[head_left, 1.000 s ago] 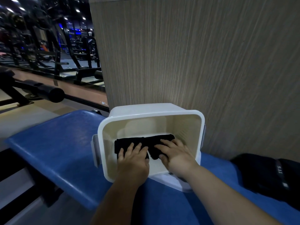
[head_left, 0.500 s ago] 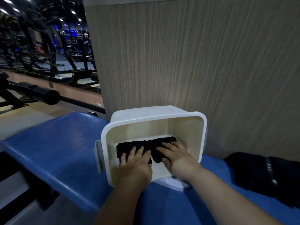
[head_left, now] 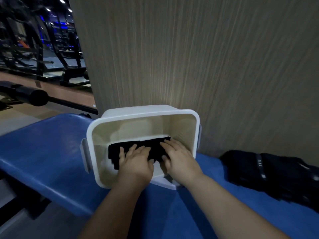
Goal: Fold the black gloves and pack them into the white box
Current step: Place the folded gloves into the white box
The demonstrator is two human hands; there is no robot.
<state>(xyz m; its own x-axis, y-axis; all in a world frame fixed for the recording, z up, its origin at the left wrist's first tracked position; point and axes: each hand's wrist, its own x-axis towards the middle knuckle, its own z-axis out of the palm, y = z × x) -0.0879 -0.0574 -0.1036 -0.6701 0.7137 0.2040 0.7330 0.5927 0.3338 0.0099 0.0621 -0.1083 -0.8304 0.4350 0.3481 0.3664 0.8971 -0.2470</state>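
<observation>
The white box [head_left: 143, 116] stands on a blue padded bench, close to a wood-grain wall. Folded black gloves [head_left: 151, 147] lie flat across the floor of the box. My left hand [head_left: 136, 161] presses on the left part of the gloves with straight fingers. My right hand [head_left: 177, 157] presses on the right part, fingers also spread flat. Both hands hide the near edge of the gloves.
The blue bench [head_left: 43, 152] stretches left and right of the box. More black gloves [head_left: 269, 171] lie on the bench at the right. The wood-grain wall [head_left: 189, 57] rises right behind the box. Gym machines [head_left: 34, 49] and a black bar [head_left: 36, 97] fill the left background.
The camera has shifted slightly, so the box sits a little lower and to the right. Both hands stay flat on the gloves in the box.
</observation>
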